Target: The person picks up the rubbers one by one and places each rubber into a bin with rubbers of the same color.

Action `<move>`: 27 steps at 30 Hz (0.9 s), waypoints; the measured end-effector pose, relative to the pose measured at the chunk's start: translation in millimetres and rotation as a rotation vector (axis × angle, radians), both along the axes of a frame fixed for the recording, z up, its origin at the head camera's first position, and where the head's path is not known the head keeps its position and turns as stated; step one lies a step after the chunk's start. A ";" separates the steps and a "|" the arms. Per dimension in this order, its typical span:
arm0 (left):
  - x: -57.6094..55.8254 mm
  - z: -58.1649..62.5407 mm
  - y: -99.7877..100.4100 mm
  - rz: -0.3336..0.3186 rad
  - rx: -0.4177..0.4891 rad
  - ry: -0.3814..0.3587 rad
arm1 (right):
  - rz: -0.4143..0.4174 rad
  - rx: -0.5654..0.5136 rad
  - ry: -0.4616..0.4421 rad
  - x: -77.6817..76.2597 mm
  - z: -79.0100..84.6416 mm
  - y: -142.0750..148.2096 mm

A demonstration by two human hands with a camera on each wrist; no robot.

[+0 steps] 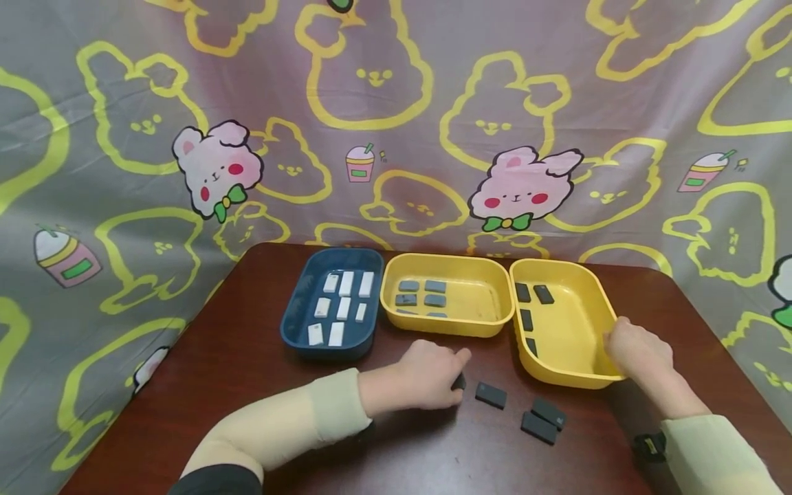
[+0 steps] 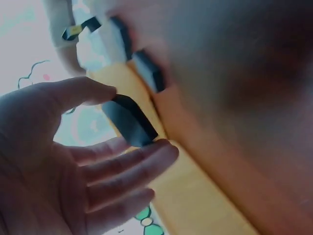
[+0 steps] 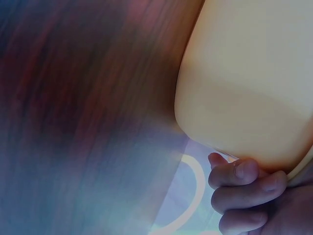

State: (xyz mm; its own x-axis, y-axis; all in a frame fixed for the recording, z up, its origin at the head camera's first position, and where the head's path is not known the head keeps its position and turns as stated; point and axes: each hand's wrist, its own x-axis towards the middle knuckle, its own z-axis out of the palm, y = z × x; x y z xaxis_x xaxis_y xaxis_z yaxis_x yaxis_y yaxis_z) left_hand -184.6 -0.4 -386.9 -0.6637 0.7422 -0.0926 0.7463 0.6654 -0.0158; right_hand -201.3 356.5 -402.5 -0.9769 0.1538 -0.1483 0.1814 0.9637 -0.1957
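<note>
My left hand (image 1: 427, 375) is over the table in front of the middle yellow bin, pinching a small black rectangular tile (image 2: 129, 120) between thumb and fingertips. Most of that tile is hidden by the hand in the head view. My right hand (image 1: 640, 350) grips the right-hand rim of the right yellow bin (image 1: 572, 337), fingers curled against its outer wall. Inside this bin several black tiles (image 1: 526, 320) lie toward the left side. On the table, one black tile (image 1: 491, 394) lies just right of my left hand. Two more black tiles (image 1: 539, 427) lie farther right, touching each other.
At the left stands a blue bin (image 1: 297, 337) with several white tiles (image 1: 344, 283). Between it and the right bin, the middle yellow bin (image 1: 476, 302) holds several grey tiles (image 1: 435, 300). A patterned curtain (image 1: 396, 137) hangs behind the brown table (image 1: 235, 357).
</note>
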 end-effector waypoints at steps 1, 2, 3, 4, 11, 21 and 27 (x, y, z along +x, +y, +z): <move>-1.8 4.0 1.7 -0.001 0.028 0.006 | -0.003 -0.001 -0.003 -0.1 0.2 -0.1; -3.8 8.1 3.6 -0.006 0.054 0.023 | -0.005 -0.001 -0.003 -0.2 0.3 -0.3; -6.0 12.3 5.8 -0.009 0.082 0.034 | -0.006 -0.003 -0.007 -0.3 0.4 -0.5; -8.5 16.6 8.2 -0.009 0.108 0.044 | -0.008 -0.003 -0.009 -0.4 0.4 -0.7; -34.9 41.9 33.3 -0.002 0.228 0.064 | -0.019 -0.009 -0.018 0.5 2.1 -1.9; -76.3 55.0 80.7 0.048 0.297 -0.023 | -0.015 -0.004 -0.013 0.2 3.7 -4.3; -94.5 56.7 107.2 0.065 0.327 -0.061 | -0.015 -0.007 -0.001 1.1 3.1 -3.6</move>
State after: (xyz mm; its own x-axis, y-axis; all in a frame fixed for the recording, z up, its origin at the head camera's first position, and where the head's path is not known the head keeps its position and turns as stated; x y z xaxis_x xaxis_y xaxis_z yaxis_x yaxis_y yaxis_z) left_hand -279.1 106.8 -330.1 -0.7110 0.6957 0.1027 0.6955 0.6739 0.2495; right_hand -200.2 352.9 -399.4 -0.9745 0.1670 -0.1502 0.1955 0.9597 -0.2019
